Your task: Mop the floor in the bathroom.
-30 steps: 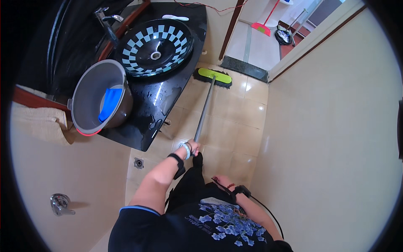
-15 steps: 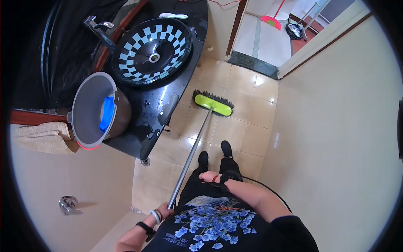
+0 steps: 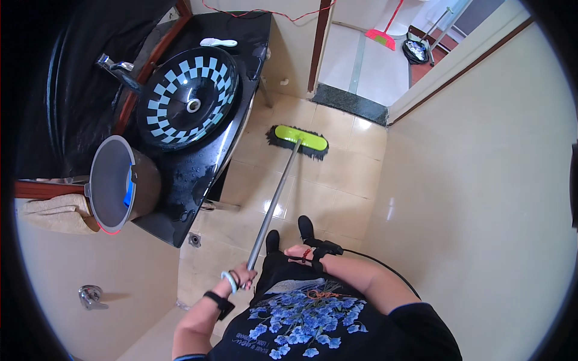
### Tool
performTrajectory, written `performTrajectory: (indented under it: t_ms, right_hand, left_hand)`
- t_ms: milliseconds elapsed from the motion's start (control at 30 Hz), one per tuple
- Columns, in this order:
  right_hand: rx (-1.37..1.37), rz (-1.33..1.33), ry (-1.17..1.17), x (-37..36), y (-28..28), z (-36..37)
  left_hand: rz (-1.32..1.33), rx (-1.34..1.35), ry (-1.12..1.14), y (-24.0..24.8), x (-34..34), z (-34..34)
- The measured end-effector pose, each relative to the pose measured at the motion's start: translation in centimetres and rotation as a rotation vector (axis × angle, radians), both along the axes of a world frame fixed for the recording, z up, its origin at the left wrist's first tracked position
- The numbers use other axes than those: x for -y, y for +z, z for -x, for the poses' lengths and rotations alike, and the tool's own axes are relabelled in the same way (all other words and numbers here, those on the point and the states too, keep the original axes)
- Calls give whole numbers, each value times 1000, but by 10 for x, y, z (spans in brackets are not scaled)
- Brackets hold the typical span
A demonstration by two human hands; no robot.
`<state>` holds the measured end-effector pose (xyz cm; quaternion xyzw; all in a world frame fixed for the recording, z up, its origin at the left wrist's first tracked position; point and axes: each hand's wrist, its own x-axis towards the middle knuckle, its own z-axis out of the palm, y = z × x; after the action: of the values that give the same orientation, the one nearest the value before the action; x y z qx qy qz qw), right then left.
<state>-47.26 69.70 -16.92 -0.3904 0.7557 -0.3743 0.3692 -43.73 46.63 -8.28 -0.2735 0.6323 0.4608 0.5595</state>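
In my left hand (image 3: 242,277), closed round its upper end, is the grey metal handle of a push broom (image 3: 301,138). Its lime-green head rests on the beige tiles ahead of me, short of the doorway sill, with dark bristles splayed mostly along the near side. My right hand (image 3: 298,251) lies against my front at waist height, its fingers curled. Whether anything is inside that hand is hidden. My black shoes (image 3: 306,228) stand on the tiles beside the handle.
A black counter (image 3: 171,201) on the left carries a checkered basin (image 3: 158,112), a white brush (image 3: 218,43) and a grey bucket (image 3: 147,183) with something blue inside. A dark stone sill (image 3: 351,104) crosses the doorway; beyond it stand a red broom (image 3: 381,40) and a black-bagged bin (image 3: 415,52). Walls flank me.
The broom head has moved forward, nearer the sill, and its bristles now splay toward me instead of away. My left hand has come up and forward with the handle. The view has shifted.
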Motion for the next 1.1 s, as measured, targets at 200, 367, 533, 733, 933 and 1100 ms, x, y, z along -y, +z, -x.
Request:
performTrajectory:
  t_ms: [200, 367, 533, 733, 933, 1100]
  right_hand:
    - [134, -148, -128, -44, 14, 12]
    - [106, -123, -245, -65, 20, 14]
    - [-6, -75, -395, -84, -8, 13]
    - [8, -29, -321, -79, 3, 15]
    - [59, -78, -220, -71, -21, -4]
    - [-53, -84, -144, -62, -23, -17]
  left_hand:
    - [-96, -86, -31, -42, -70, 102]
    - [-47, -118, -25, -57, -123, 147]
    - [-37, -171, -95, -67, -142, 130]
    - [-62, -108, -13, -37, -133, 96]
    - [-53, -76, -79, -14, -107, 31]
    - [10, -271, -386, 12, -83, -33]
